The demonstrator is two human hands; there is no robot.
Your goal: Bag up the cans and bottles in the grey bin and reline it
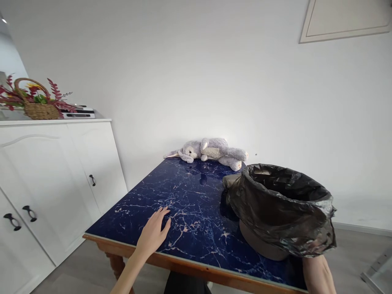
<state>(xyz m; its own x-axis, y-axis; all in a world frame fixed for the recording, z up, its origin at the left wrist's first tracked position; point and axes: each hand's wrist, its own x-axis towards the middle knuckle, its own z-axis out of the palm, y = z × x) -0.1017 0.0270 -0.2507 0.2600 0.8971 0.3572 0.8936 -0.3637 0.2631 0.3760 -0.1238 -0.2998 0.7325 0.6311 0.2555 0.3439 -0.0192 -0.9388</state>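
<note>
My left hand (155, 229) rests on the blue marbled tabletop (190, 204), palm down with its fingers spread, holding nothing. At the right of the table stands a trash can (265, 243) lined with a black plastic bag (275, 212). The bag is folded over the rim and hangs down most of the outside, with its mouth wide open. My right hand (318, 271) is at the can's near right side. Its fingers are hidden behind the can and bag, so I cannot tell its grip.
A grey plush rabbit (211, 151) lies on its side at the table's far edge, against the white wall. To the left stands a white cabinet (61, 175) with black handles. On it are a wicker basket (41, 110) of artificial flowers and a white device (79, 113).
</note>
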